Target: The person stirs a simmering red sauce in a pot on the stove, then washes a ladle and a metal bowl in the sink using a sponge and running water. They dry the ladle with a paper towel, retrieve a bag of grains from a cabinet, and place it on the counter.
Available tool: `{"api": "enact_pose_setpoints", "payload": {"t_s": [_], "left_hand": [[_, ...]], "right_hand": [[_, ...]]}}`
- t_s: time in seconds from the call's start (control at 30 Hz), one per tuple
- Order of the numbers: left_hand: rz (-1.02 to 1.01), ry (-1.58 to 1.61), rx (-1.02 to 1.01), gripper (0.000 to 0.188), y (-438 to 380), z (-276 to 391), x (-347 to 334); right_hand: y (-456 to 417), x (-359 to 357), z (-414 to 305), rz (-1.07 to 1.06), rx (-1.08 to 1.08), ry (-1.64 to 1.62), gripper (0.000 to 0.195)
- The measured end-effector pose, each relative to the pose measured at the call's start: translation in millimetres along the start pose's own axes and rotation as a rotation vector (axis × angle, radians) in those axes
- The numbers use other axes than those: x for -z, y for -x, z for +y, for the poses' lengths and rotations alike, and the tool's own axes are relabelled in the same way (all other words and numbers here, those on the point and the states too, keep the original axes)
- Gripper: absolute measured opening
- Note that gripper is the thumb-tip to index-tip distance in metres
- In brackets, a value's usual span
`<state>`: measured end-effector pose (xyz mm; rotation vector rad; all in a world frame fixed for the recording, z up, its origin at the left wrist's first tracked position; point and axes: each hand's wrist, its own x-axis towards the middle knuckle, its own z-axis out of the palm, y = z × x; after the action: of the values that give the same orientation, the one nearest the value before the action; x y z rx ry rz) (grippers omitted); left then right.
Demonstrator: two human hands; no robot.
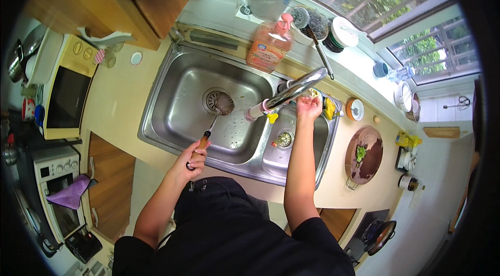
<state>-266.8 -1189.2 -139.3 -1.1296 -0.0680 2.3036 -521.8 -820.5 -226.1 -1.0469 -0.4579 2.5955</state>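
My left hand (195,159) is closed round the wooden handle of a ladle or skimmer (203,140), whose round head lies over the drain in the large basin of a steel sink (177,92). My right hand (309,109) reaches palm up behind the small basin (275,159), beside the chrome faucet (299,87); whether its fingertips touch anything there is unclear. A spout with a yellow clip (272,118) hangs from the faucet over the large basin. Close to the right hand lies a yellow cloth or sponge (330,109).
Behind the sink stand a pump bottle of dish soap (269,47) and a bowl of steel scourers (312,22). On the right are an orange cup (354,109) and a round chopping board (369,162) with chopped greens (360,154). A wok (382,237) sits at the lower right.
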Motion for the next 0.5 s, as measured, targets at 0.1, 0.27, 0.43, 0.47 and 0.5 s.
{"api": "enact_pose_setpoints", "payload": {"t_s": [0.1, 0.27, 0.43, 0.47, 0.5], "left_hand": [[-0.012, -0.007, -0.013, 0.036, 1.7, 2.3, 6.3], [-0.015, -0.003, -0.037, 0.033, 6.1, 4.1, 6.7], [0.006, -0.006, -0.048, 0.031, 6.1, 4.6, 6.3], [-0.005, -0.003, -0.039, 0.03, 5.1, 4.9, 7.7], [-0.012, -0.003, -0.038, 0.03, 4.6, 4.8, 8.2]], "right_hand": [[0.6, 2.5, -1.8, -0.001, 0.001, 0.005, 0.015], [-4.2, 5.7, -2.5, -0.005, -0.016, 0.02, 0.013], [0.4, 4.2, -2.0, 0.001, -0.011, 0.041, 0.013], [1.0, 4.3, -2.7, -0.001, -0.009, 0.041, 0.013], [6.2, 0.8, -0.7, -0.02, 0.018, 0.061, 0.011]]}}
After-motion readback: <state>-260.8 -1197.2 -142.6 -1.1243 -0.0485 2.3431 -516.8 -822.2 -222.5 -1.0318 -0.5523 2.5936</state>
